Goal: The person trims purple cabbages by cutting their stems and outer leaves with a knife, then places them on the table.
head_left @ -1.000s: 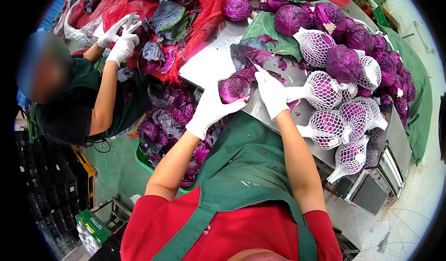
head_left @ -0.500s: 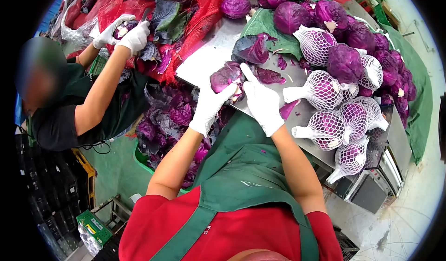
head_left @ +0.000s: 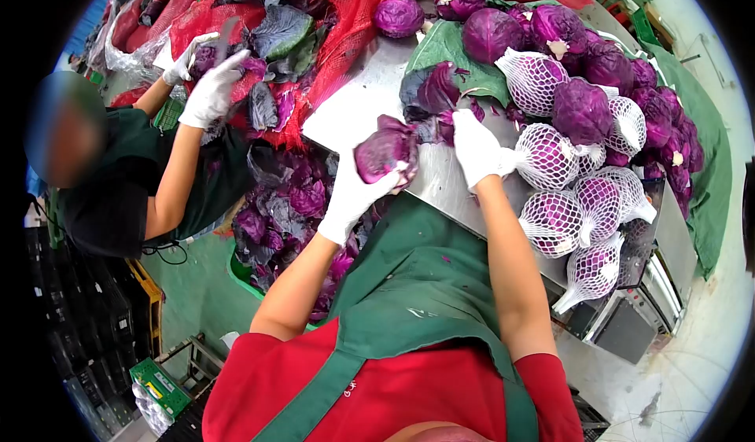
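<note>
My gloved left hand (head_left: 352, 194) grips a red cabbage (head_left: 385, 155) with its pale cut stem toward the right, over the front edge of the metal table (head_left: 440, 176). To the right, my gloved right hand (head_left: 477, 149) is over the table beside loose purple leaves (head_left: 432, 92); its fingers point up and away, and whether they hold anything is hidden. Just right of it lies a cabbage in white mesh net (head_left: 548, 156), with several more netted ones around it.
Trimmed cabbages (head_left: 582, 110) are heaped at the right on green cloth. A red mesh sack (head_left: 338, 41) lies at the back. Below the table's left side, a green bin (head_left: 242, 273) holds leaves. At the left a co-worker's gloved hands (head_left: 208, 96) hold a knife and cabbage.
My right hand has moved right, away from the cabbage, toward the netted ones. The cabbage in my left hand has turned. Loose leaves on the table have shifted.
</note>
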A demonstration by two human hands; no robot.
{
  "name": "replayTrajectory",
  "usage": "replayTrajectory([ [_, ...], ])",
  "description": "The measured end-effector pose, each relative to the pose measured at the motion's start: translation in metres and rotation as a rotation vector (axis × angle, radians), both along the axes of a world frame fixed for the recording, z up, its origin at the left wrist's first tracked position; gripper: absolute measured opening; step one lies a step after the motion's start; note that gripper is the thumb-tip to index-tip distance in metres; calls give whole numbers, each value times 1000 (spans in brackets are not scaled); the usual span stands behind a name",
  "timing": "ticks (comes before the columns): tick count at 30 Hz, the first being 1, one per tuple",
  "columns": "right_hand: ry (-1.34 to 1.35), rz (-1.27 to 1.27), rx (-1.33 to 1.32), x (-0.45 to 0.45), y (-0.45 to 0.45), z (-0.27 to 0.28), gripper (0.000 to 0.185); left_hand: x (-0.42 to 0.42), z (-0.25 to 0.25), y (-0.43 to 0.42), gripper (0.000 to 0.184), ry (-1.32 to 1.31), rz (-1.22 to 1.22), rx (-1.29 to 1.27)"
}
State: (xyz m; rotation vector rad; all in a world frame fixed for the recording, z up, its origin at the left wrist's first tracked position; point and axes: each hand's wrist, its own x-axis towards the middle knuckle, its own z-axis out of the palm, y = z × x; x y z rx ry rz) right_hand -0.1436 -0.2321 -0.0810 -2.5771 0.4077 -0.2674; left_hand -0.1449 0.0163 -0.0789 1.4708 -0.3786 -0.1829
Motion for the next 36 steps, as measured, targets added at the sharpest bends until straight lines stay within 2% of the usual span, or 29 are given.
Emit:
replayTrajectory([
  [1,187,-96,77,1,-3,8,38,-4,12,5,74,45,5,-39],
  [2,-6,-28,138,-3,-2,2,38,-7,25,6,73,151,11,-90],
  [4,8,-33,213,-14,30,31,39,-7,37,8,71,291,-9,-123],
  [6,-58,128,202,-29,53,35,37,-2,41,3,64,349,-44,-153],
  [7,-91,209,200,-36,65,37,37,1,39,2,64,348,-44,-157],
  [9,-215,258,-70,-39,70,-4,38,6,32,-3,67,251,134,-16],
  [10,-215,252,-71,-41,78,10,38,5,49,-4,62,362,61,-134],
  [12,-1,156,275,-46,92,37,36,5,55,-4,60,367,84,-70],
  [15,24,147,182,-43,98,44,38,6,45,-2,57,315,147,63],
  [17,62,137,161,-39,97,56,38,7,42,-4,56,352,98,-56],
  [19,220,115,237,-33,88,65,36,7,41,-4,57,374,79,-106],
  [20,48,78,174,-31,88,54,38,7,40,-4,58,395,61,-157],
  [22,-51,87,236,-24,73,46,39,2,36,-2,59,334,63,-123],
  [23,51,49,300,-17,66,44,40,3,30,-2,60,274,58,-85],
  [25,34,44,291,-13,61,36,42,7,25,2,63,166,88,0],
  [27,30,44,278,-12,51,17,44,-2,37,9,67,218,79,-14],
  [28,2,42,266,-9,42,7,44,0,48,17,73,509,-121,-97],
  [30,25,35,304,-7,35,6,47,7,34,31,82,242,-162,92],
  [31,22,35,305,-6,35,1,47,7,31,35,84,232,-171,127],
  [32,-98,49,232,-6,34,-11,45,6,28,40,85,221,-181,163],
  [33,-219,65,158,-4,34,-11,44,6,28,41,85,208,-185,102],
  [34,-223,70,157,-2,31,-10,44,6,28,42,85,194,-189,41],
  [36,-86,-159,777,2,25,-4,41,5,25,39,81,203,-121,39],
])
